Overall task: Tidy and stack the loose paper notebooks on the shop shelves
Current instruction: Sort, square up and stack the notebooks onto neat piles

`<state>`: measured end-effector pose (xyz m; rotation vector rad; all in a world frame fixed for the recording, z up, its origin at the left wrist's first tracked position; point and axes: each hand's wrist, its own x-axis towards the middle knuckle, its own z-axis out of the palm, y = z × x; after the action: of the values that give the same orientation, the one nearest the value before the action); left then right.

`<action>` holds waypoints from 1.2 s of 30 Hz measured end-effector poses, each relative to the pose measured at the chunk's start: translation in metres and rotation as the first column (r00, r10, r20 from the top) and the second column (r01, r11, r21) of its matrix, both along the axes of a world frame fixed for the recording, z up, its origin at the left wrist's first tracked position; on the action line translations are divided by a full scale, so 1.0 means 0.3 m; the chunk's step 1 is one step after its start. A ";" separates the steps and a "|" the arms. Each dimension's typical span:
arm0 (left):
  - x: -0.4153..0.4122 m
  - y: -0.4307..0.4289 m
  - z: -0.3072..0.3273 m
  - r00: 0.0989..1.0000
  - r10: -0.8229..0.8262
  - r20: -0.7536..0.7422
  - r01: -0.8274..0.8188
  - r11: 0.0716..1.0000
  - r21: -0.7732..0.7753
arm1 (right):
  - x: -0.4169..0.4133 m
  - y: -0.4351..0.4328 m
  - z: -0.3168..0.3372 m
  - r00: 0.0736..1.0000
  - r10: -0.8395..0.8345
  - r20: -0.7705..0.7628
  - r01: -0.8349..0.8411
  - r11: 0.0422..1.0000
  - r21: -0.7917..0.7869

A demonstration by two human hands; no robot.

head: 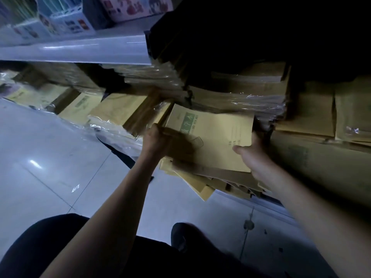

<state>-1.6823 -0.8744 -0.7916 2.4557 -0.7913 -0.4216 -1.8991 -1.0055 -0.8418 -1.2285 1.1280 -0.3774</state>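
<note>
A stack of tan paper notebooks (212,137) with a green printed title sits in the middle of the view, at the front of the low shelf. My left hand (155,138) grips its left edge. My right hand (252,149) holds its right edge, thumb on the top cover. Below the stack, several loose notebooks (202,185) fan out untidily past the shelf edge. Plastic-wrapped bundles of the same notebooks (230,97) lie stacked behind and above.
More wrapped notebook bundles (84,106) line the low shelf to the left. A white shelf edge (80,52) runs above, with colourful boxes (66,21) on it. Brown cartons (315,115) stand at the right. Grey floor tiles (50,157) lie below. My dark-clothed knees (60,247) are at the bottom.
</note>
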 end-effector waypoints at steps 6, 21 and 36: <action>0.013 0.005 0.067 0.968 0.069 -0.241 -0.140 0.946 -0.292 | 0.004 -0.010 0.100 0.979 -0.138 0.153 0.148 0.987 -0.058; -0.107 -0.048 0.165 0.938 -0.245 -0.246 0.097 0.866 -0.491 | -0.148 -0.082 0.237 0.999 0.034 0.017 -0.029 0.963 -0.266; -0.688 -0.400 -0.160 0.781 -0.604 -0.158 0.623 0.771 0.130 | -0.706 -0.204 0.047 0.577 -0.300 -0.759 -0.019 0.925 -0.380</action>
<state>-1.8888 -0.9944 -0.8397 2.2403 -1.5779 -0.8876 -2.1110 -1.0669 -0.8276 -1.7067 2.0412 -0.1104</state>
